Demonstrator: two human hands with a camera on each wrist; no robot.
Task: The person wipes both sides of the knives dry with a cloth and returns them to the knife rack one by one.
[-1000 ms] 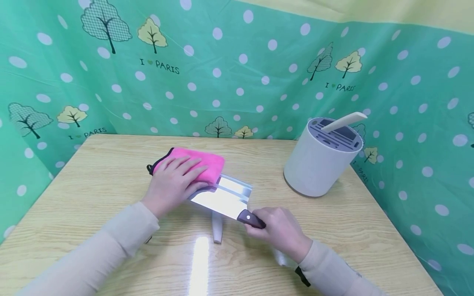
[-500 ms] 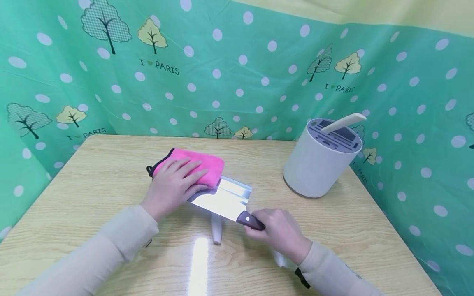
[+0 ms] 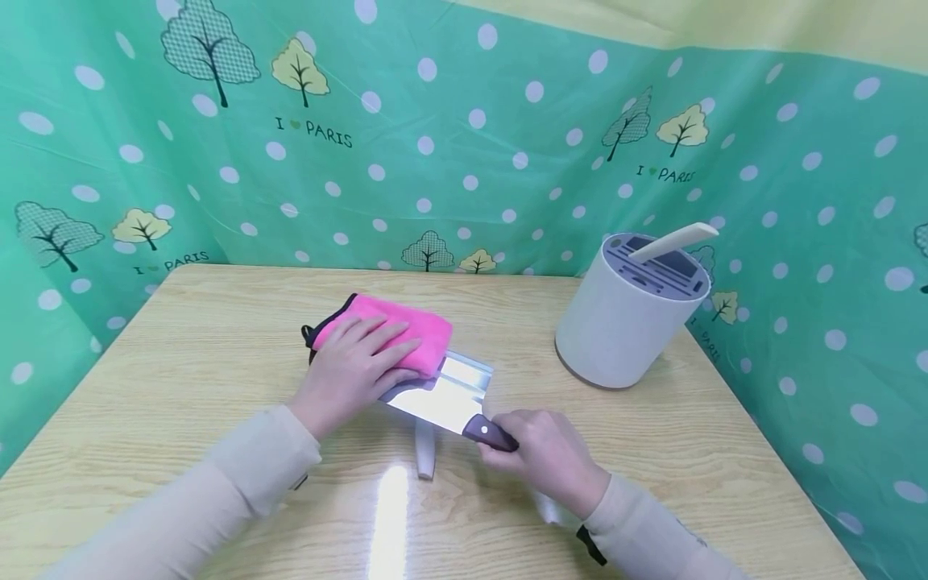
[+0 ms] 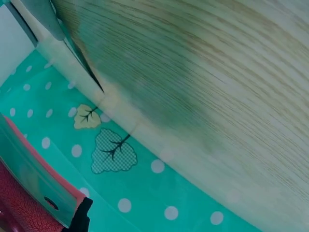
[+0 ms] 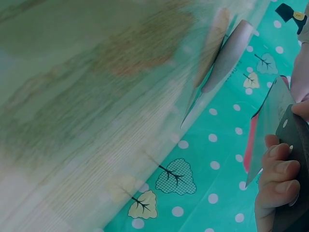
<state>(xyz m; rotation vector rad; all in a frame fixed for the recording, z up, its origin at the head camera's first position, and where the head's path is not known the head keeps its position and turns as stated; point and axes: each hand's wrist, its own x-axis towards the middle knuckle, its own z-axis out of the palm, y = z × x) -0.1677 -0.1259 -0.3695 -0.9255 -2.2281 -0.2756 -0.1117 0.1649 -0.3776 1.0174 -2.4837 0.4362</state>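
Note:
My right hand (image 3: 547, 455) grips the dark handle (image 3: 490, 433) of a cleaver, its fingers wrapped round it in the right wrist view. The broad shiny blade (image 3: 442, 403) points left, held above the table. My left hand (image 3: 351, 366) lies on a pink cloth (image 3: 431, 334) with a black hem, pressing it onto the blade's upper face with outstretched fingers. The cloth covers the left part of the blade. Below the cleaver, a knife with a pale handle (image 3: 424, 459) lies on the table; the right wrist view shows the knife (image 5: 227, 58) too.
At the back right of the wooden table (image 3: 217, 322) stands a round white knife block (image 3: 616, 330). One pale-handled knife (image 3: 674, 240) stands in its slots. A green dotted curtain (image 3: 435, 97) hangs behind and beside the table.
Over the last half second, my left hand has slid the pink cloth to the right along the blade, slightly nearer the handle. My right hand and the cleaver stay nearly still.

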